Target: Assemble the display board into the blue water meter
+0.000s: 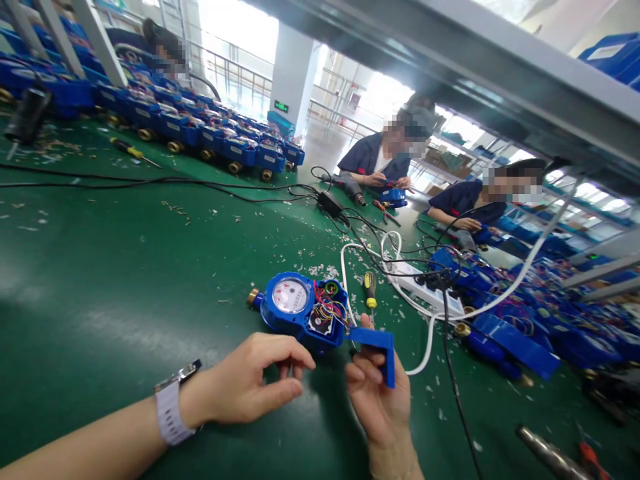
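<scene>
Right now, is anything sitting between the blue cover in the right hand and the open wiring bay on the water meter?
Nothing visible. The right hand holds the blue cover right beside the water meter, whose wiring bay lies open. The left hand stays below the meter.

Blue water meter (300,310): lies on the green bench (125,287), dial face up, white round dial with small red marks. Brass threaded end points left. Right-hand compartment is open, exposing a bundle of red, yellow and blue wires and a small dark board. Blue cover (376,350): flat, angular plastic piece, off the meter, held just right of the open compartment, tilted on edge.
</scene>
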`<action>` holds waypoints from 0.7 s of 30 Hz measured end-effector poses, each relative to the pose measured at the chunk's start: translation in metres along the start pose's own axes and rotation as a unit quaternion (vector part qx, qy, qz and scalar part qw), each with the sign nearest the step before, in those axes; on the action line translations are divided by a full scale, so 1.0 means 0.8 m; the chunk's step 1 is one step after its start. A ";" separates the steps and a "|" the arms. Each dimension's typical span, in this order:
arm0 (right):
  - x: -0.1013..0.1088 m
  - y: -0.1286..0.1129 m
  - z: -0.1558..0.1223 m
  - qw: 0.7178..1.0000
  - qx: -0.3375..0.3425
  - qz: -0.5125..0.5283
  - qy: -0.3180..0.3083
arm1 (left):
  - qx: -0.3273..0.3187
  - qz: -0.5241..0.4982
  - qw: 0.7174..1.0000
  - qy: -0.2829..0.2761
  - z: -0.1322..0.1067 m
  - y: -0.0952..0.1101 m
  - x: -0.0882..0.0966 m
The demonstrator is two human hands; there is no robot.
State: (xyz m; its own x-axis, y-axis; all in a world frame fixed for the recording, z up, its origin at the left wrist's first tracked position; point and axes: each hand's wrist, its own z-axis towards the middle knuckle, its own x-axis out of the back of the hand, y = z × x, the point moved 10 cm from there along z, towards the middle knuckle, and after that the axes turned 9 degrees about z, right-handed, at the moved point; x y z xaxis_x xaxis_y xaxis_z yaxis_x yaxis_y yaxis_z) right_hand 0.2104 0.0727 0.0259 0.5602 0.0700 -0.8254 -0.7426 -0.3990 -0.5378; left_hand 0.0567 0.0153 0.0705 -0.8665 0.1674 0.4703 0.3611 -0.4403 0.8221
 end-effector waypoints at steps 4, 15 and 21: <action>-0.004 0.003 -0.002 0.996 0.012 -0.087 -0.023 | 0.091 -0.048 0.990 -0.094 -0.003 -0.020 -0.030; -0.039 0.002 -0.029 0.916 0.175 -0.341 -0.119 | 0.225 -0.139 0.963 -0.044 -0.025 -0.080 -0.060; -0.008 0.006 -0.085 0.876 0.231 -0.422 -0.043 | 0.223 -0.020 0.975 -0.003 -0.047 -0.148 -0.068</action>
State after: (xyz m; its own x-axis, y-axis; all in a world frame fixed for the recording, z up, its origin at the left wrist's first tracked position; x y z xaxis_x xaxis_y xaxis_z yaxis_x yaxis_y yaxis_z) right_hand 0.2282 0.0083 0.0400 0.9660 0.2384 -0.1006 -0.1585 0.2380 -0.9583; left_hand 0.0481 0.0249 -0.0644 -0.8809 0.1825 0.4367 0.4431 -0.0064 0.8965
